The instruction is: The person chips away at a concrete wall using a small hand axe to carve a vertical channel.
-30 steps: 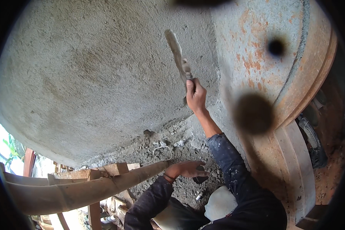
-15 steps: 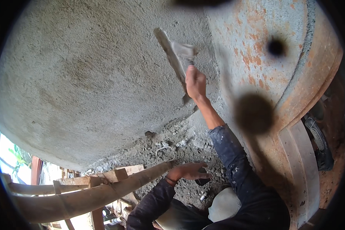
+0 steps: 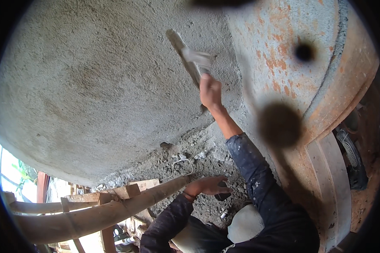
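Note:
My right hand (image 3: 210, 89) grips the handle of a hammer-like tool (image 3: 198, 58) whose broad, pale head is blurred. The head lies over a long, narrow groove (image 3: 176, 40) cut slantwise into the rough grey cement wall (image 3: 101, 92). Low in the middle, my left hand (image 3: 204, 185) is curled around a small dark object (image 3: 222, 195) that I cannot identify. That hand is close to the end of a thick wooden pole (image 3: 156, 195), above loose rubble (image 3: 207, 206).
A bent wire loop (image 3: 182, 161) sticks up from the rubble. Wooden poles and boards (image 3: 120, 194) fill the lower left. On the right stands a curved, orange-flecked wall (image 3: 278, 50), with a pale curved strip (image 3: 331, 185) below it. A dark shoe (image 3: 352, 158) shows at the far right.
My right hand and the tool have shifted slightly left and down along the groove. My left hand has risen a little, the dark object with it.

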Demonstrator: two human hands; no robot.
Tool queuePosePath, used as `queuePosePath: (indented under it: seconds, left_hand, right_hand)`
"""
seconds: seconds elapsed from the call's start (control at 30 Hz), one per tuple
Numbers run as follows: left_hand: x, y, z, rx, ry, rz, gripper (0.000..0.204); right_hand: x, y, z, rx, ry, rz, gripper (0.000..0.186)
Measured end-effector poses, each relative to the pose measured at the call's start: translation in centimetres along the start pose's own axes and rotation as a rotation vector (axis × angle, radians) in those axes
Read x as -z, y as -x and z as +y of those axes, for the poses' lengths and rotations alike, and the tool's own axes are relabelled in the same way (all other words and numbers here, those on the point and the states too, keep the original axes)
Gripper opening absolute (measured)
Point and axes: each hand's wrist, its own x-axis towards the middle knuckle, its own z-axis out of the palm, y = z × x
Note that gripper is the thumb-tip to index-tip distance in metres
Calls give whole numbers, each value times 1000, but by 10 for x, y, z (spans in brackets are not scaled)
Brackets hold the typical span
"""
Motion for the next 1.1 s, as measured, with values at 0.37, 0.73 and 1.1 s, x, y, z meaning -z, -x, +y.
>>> queuePosePath:
  seconds: [0.37, 0.73, 1.1]
  left_hand:
    - [5, 6, 7, 28, -61, 24, 82]
    - [7, -1, -4, -17, -34, -1, 85]
    - [12, 10, 2, -44, 55, -23, 67]
  right_hand:
    - [-4, -1, -9, -218, 113, -102, 52]
    - [1, -6, -58, -47, 162, -64, 43]
    - [-35, -57, -77, 142, 356, -46, 54]
